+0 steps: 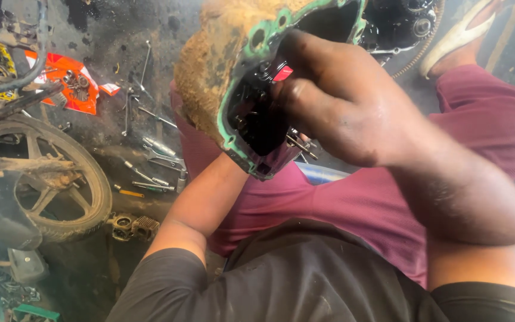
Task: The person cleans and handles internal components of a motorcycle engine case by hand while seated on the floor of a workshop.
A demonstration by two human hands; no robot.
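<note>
Overhead, right hand [335, 98] reaches fingers curled into engine casing [222, 71]; left hand hidden beneath.

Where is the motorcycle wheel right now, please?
The motorcycle wheel stands at the left of the head view, on the dark floor, left of the scattered wrenches.

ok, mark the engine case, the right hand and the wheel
engine case [210, 71]: head view, mud-caked outer shell
right hand [341, 107]: head view, back of the hand
wheel [93, 179]: head view, tyre at right
</note>
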